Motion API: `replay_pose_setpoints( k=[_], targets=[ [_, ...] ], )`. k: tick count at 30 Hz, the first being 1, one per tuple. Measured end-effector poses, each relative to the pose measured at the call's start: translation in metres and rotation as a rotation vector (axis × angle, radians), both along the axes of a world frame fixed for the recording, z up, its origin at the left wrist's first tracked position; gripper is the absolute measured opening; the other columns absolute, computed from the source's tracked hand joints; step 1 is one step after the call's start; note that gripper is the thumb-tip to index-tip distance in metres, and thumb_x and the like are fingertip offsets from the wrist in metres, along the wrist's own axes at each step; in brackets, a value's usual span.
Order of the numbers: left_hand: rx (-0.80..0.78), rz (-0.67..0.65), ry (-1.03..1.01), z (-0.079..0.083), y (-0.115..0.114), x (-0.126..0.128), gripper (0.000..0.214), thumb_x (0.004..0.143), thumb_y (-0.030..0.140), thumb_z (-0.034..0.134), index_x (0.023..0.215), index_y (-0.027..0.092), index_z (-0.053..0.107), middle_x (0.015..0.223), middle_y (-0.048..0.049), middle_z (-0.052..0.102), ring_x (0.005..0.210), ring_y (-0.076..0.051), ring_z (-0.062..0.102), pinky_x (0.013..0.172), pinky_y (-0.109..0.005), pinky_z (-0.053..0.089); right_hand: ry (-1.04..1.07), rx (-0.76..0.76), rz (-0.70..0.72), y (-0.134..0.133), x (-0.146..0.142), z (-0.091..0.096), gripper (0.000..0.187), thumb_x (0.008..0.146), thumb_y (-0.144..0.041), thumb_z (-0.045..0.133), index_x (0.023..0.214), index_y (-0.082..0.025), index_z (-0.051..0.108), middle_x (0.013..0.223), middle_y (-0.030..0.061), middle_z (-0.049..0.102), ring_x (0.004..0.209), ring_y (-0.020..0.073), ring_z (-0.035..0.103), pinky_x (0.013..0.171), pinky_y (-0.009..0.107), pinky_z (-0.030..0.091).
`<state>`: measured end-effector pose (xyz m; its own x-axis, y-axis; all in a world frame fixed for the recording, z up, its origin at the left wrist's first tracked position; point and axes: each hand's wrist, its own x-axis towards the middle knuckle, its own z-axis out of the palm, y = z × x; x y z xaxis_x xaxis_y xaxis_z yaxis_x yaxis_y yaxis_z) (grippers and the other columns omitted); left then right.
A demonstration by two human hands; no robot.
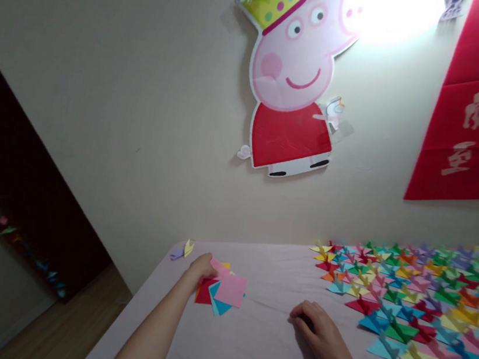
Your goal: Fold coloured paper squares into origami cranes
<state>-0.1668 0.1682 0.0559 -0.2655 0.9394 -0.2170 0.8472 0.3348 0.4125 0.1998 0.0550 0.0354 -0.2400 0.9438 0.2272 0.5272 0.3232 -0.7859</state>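
My left hand (202, 266) reaches to the small pile of coloured paper. Its fingers are closed on the edge of a pink sheet of origami paper (219, 267); the fingertips are partly hidden. Beside and under that sheet lie fanned square sheets: a pink square (231, 291), a blue square (221, 308) and a red square (204, 292). My right hand (313, 320) rests on the pink cloth to the right, fingers curled together, with nothing visible in them. Left of the pile stand two folded paper pieces, a yellow one (188, 248) and a purple one (177, 254).
Rows of colourful folded paper cranes (424, 301) cover the right side of the cloth-covered table (253, 346). A pig cartoon cutout (296, 81) and a red banner (477, 116) hang on the wall behind. A dark door (18, 144) stands at the left.
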Motion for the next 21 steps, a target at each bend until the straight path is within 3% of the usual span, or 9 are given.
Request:
replay_pose_setpoints(
  k=[10, 21],
  targets=[
    [-0.062, 0.010, -0.169, 0.002, -0.007, -0.006, 0.035, 0.096, 0.035, 0.061, 0.125, 0.016, 0.057, 0.124, -0.0097, 0.059, 0.104, -0.025, 0.062, 0.087, -0.045, 0.055, -0.009, -0.022, 0.013, -0.001, 0.000, 0.002, 0.019, 0.080, -0.031, 0.046, 0.078, -0.024, 0.064, 0.085, 0.0054, 0.072, 0.087, 0.0245, 0.064, 0.086, 0.038, 0.047],
    [-0.047, 0.014, -0.238, 0.032, -0.010, -0.019, 0.035, 0.095, 0.035, 0.062, 0.124, 0.016, 0.059, 0.125, -0.0090, 0.059, 0.105, -0.026, 0.062, 0.086, -0.044, 0.055, -0.022, -0.020, 0.007, -0.002, 0.000, 0.006, 0.020, 0.079, -0.029, 0.045, 0.078, -0.024, 0.064, 0.086, 0.0056, 0.072, 0.089, 0.0249, 0.064, 0.087, 0.038, 0.046]
  ],
)
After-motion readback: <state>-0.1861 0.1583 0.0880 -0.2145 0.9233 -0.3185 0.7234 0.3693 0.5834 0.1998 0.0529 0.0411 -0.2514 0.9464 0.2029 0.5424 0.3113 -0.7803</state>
